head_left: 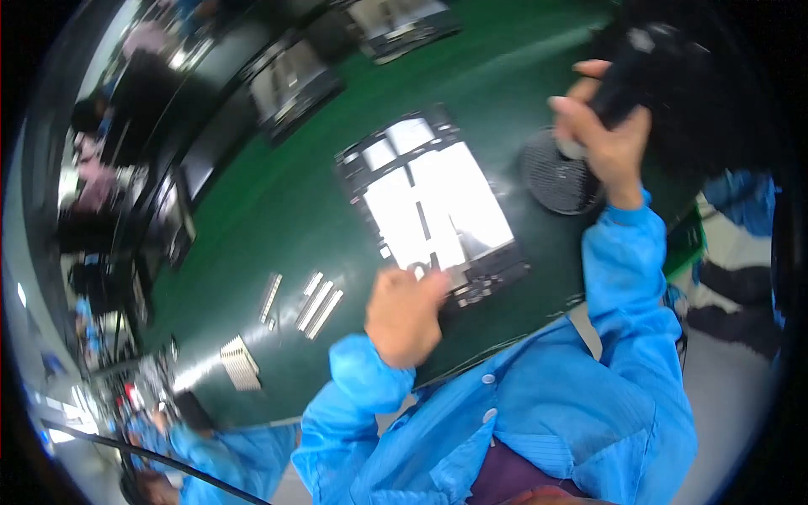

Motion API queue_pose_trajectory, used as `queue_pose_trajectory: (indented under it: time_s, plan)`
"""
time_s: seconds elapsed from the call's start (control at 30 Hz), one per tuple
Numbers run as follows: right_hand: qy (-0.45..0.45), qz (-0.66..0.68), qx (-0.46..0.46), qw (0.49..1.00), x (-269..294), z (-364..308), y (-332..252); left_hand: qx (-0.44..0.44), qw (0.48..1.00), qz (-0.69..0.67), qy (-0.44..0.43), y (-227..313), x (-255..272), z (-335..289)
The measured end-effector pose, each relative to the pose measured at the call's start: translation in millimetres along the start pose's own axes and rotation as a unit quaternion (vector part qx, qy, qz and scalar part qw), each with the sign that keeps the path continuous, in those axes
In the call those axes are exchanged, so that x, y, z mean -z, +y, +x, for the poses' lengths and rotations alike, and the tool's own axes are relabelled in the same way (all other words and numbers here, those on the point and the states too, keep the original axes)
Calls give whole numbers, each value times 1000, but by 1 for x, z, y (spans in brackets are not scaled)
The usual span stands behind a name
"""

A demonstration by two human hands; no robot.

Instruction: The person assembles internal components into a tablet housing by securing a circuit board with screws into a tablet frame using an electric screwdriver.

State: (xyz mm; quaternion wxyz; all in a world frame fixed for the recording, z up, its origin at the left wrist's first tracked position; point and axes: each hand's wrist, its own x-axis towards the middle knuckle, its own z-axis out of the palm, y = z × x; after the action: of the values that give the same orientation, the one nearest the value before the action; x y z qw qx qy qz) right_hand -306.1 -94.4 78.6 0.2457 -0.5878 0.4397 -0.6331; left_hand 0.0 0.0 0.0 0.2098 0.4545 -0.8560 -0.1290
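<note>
An opened tablet-like device (425, 206) with bright silvery panels and dark circuit boards lies tilted on the green work surface. At its lower edge is my left hand (402, 318), fingers curled and pressed together; a small whitish thing shows by the fingertips, but what they hold is hidden. My right hand (613, 147) is raised at the right, its fingers bent round a dark, blurred object (621, 82) whose kind I cannot make out. Under that hand sits a round black dish with a meshed surface (555, 181), and a small pale round piece (571, 149) shows beside the palm.
Several thin strips (320, 309) and a ribbed pale piece (240, 364) lie to the left on the green table (219, 261). Similar opened devices (290, 88) stand along the far side. A co-worker's blue sleeve (231, 459) reaches in at the lower left.
</note>
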Motion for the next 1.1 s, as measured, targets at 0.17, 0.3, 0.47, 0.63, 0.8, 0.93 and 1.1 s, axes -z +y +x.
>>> queue_pose_trajectory:
  time_s: [0.17,0.3,0.47,0.63,0.8,0.93,1.1]
  plan:
    - [21,-12,81,996,19,-1,-29,54,933,-320,157,-24,32,99]
    - [-54,41,44,997,-25,7,-41,96,899,-424,49,-26,28,118]
    - [-72,135,12,988,-71,16,-37,249,836,-490,-21,-11,22,138]
    - [-68,153,23,986,-89,19,-26,183,900,-395,-17,-20,13,151]
    - [-54,184,-5,981,-95,17,-21,148,901,-404,-62,-13,19,161]
    - [-42,160,-2,986,-93,18,-16,169,875,-433,-135,-9,27,171]
    - [-23,168,7,986,-89,17,-20,189,854,-446,-193,-12,34,177]
